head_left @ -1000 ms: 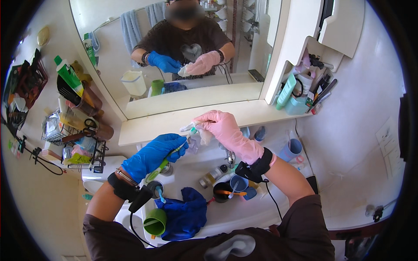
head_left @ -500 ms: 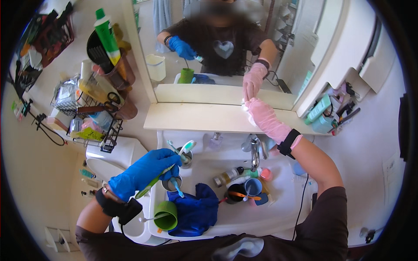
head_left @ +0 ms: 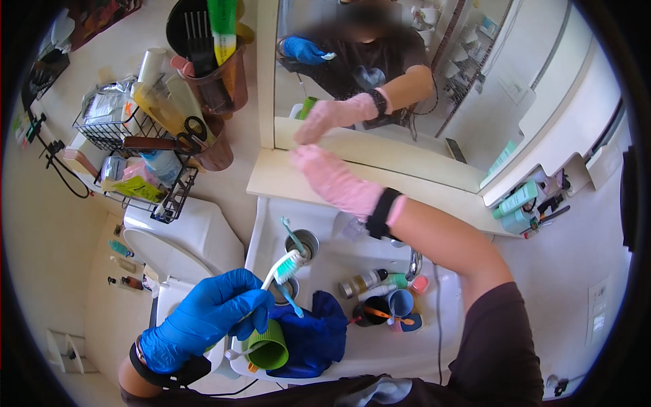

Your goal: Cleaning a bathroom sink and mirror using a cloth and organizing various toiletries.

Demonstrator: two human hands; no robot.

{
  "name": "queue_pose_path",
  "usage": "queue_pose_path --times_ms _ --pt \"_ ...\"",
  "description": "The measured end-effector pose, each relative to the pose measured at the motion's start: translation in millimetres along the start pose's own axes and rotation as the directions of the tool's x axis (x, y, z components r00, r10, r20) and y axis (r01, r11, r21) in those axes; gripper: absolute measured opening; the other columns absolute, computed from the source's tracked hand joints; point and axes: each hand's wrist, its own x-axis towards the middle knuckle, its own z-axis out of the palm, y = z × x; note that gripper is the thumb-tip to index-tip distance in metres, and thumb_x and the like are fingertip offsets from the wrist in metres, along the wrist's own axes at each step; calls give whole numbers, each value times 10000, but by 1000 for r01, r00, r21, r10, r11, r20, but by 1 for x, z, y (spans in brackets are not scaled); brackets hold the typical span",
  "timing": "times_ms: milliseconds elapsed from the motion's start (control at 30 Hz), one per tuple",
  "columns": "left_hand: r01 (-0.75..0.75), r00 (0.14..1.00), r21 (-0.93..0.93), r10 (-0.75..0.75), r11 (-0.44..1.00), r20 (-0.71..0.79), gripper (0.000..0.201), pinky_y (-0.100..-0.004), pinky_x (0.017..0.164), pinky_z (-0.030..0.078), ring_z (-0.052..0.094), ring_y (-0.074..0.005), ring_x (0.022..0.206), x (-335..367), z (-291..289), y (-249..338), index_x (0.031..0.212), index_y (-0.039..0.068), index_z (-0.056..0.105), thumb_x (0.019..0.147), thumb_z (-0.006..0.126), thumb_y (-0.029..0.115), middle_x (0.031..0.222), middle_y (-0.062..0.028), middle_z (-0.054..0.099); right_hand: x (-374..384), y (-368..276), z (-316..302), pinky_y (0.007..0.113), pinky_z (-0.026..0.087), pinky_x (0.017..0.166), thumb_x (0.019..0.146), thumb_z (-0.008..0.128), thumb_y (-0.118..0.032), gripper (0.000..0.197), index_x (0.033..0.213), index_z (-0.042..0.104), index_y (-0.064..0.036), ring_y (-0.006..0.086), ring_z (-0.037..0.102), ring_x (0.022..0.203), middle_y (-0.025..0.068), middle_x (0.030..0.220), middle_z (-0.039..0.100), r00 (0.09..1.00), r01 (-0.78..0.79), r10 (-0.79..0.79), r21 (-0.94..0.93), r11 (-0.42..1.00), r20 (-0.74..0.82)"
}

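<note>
Lower left of centre, left hand (head_left: 217,308) in a blue glove, fingers closed round a toothbrush (head_left: 277,271): white neck, teal-and-white bristles, head up and to the right, near the middle of the frame. In view, that head overlaps two metal cups at the sink's left edge; a teal toothbrush (head_left: 293,233) stands in the upper metal cup (head_left: 308,237), a light-blue toothbrush (head_left: 290,300) leans out of the lower one. Right hand (head_left: 339,180), pink glove, upper centre at the mirror ledge (head_left: 434,178); fingertips blurred, can't tell if it's holding anything. Below the left hand's fingers: green cup (head_left: 274,332), then blue cloth (head_left: 315,336) beside it at lower centre. Right of the cloth, in the sink (head_left: 434,353): black cup (head_left: 366,315) with an orange toothbrush (head_left: 390,315) at its mouth, blue cup (head_left: 401,298) just beside. Faucet (head_left: 414,263) right of centre. Mirror (head_left: 380,74) up top, wire basket (head_left: 112,136) upper left.
</note>
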Motion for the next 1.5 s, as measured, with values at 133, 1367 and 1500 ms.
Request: queue_pose_path --times_ms 133,1367,1500 --pt "3 1000 -74 -4 997 -15 191 -193 538 410 500 -82 582 -5 -7 -5 942 3 520 926 451 180 737 -64 578 59 -25 27 350 473 781 772 444 -48 192 904 581 -19 303 551 901 155 875 575 987 -80 85 -41 996 139" --pt "-341 921 -143 360 929 147 124 -262 817 375 508 -84 885 178 202 34 950 128 531 868 548 220 900 15 567 -228 31 -176 320 411 905 842 513 -188 403 1206 466 -22 295 511 1070 173 1163 523 777 -548 622 380 745 -97" --pt "-348 935 -115 353 930 28 142 -244 765 345 478 -57 829 194 216 36 925 149 532 847 577 260 911 30 568 -225 -37 -202 298 434 860 858 504 -202 456 1282 395 -74 289 544 1014 179 1095 554 613 -591 776 738 327 147"
